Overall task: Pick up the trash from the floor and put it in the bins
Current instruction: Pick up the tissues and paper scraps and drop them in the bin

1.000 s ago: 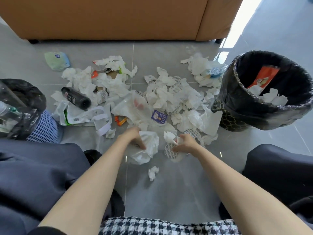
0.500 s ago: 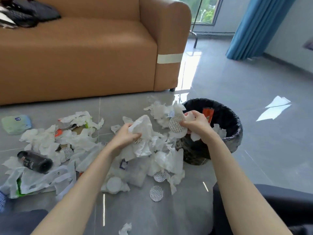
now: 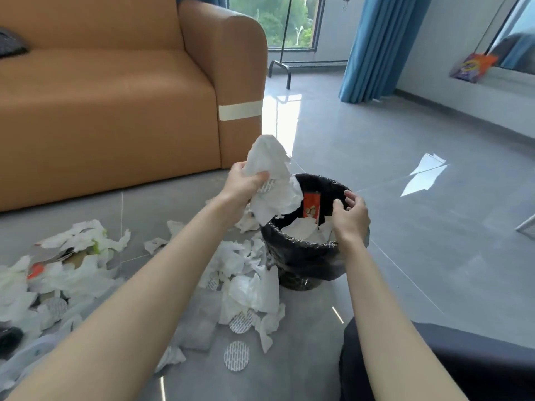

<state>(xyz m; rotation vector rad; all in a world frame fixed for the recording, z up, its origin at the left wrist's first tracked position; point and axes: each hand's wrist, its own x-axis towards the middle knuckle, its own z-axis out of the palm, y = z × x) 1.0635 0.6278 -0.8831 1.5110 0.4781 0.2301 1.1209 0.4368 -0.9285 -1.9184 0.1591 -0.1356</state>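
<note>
Seen from a head-worn camera, looking down at 2 bare arms reaching over a grey tiled floor [image 3: 376,175]. Left hand [image 3: 244,185] closed around a crumpled wad of white tissue [image 3: 272,180], held up just above the near-left rim of a bin; part of the wad hanging down over that rim. Tucked in the same grip, a round white disc with a grey printed pattern. Right hand [image 3: 351,217] over the right side of the bin, fingers loosely spread and curled, holding nothing. Bin [image 3: 301,256] lined with a black bag, standing on the floor, holding white tissue and an orange-red wrapper [image 3: 312,205] propped upright against the inner wall. Left of the bin, touching its base, a wide scatter of trash [image 3: 240,285] on the floor: white tissues, clear plastic, and 2 more patterned discs [image 3: 236,355] nearest the camera. Behind, an orange sofa [image 3: 115,96] with a strip of pale tape on its arm. Farther back, a blue curtain [image 3: 376,44] beside a window.
</note>
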